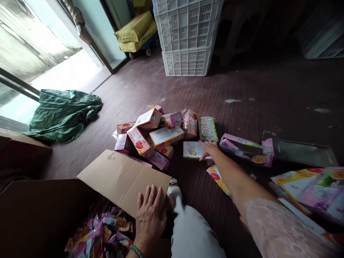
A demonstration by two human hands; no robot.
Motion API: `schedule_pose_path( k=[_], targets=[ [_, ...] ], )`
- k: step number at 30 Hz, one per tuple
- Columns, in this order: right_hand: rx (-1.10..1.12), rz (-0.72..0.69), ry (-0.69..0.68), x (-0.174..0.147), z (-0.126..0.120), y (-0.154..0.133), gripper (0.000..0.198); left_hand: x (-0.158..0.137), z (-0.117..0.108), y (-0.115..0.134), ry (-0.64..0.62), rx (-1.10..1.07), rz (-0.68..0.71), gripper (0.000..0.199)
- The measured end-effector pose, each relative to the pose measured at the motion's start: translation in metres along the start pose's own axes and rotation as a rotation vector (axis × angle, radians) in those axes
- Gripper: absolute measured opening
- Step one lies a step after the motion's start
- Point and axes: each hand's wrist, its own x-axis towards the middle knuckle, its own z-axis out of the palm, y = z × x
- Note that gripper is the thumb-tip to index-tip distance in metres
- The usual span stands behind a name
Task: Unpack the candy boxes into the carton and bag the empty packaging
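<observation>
- Right hand (207,149): arm stretched fwd over the floor (268,100), palm down, fingers spread and laid flat on a small white box (192,149) w/ fruit print. Not clamped; fingers rest on top of box, no grip visible.
- White box: lies flat on floor, at near right edge of the box pile (158,134), just left of the hand.
- Left hand (150,215): flat, fingers apart, pressed on the open cardboard flap (120,179) near its right edge. Holds nothing. Green bead bracelet (136,251) on wrist.
- Carton (40,215): large, open, bottom left corner of view; flap folded out toward the pile. Inside: loose wrapped packets (102,236), pink/yellow/purple.
- Box pile: pink, red and white small boxes heaped on floor centre, some flat, some tilted on each other. One green-printed box (208,128) at right edge of pile, just beyond the right hand.
- Long purple pack (245,149): on floor, right of the right hand, near it but apart.
- Flattened printed packs (311,190): at right edge of view, beside the forearm.
- Green cloth (63,114): crumpled on floor, left side, by the doorway.
- White crates (186,36): stacked, far centre, well apart from pile.
- Yellow sacks (135,32): stacked, left of crates.
- Knee in light trousers (190,233): between the two arms.
</observation>
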Motion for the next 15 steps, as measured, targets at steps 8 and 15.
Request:
schedule_pose_path(
  k=[8, 15],
  targets=[
    [-0.022, -0.053, 0.112, 0.008, 0.029, 0.002, 0.142, 0.001, 0.001, 0.003, -0.017, 0.013, -0.015, 0.065],
    [-0.045, -0.009, 0.119, 0.014, 0.013, -0.017, 0.144, 0.001, 0.002, 0.004, -0.127, 0.007, -0.031, 0.066]
  ],
)
